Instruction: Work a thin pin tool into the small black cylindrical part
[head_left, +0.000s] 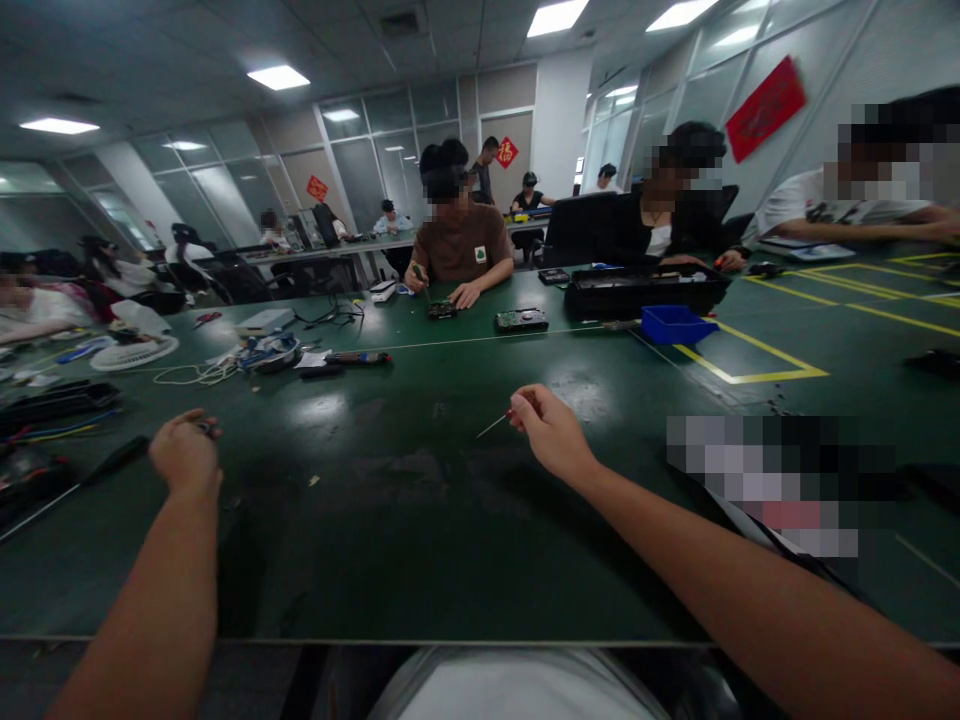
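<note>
My right hand (551, 435) is closed around a small screwdriver (495, 425), its thin metal shaft pointing down and left over the green table (420, 580). At the left, my left hand (186, 450) is raised with its fingers curled; a small dark thing shows at the fingertips, too small to name. Just left of that hand lies a long screwdriver with a black handle (120, 457).
A blue tray (675, 325) and a long black casing (645, 292) stand at the back right. Circuit-board devices (522, 319) lie near a person in brown across the table. Cables (262, 352) and a white fan (135, 352) are at the left.
</note>
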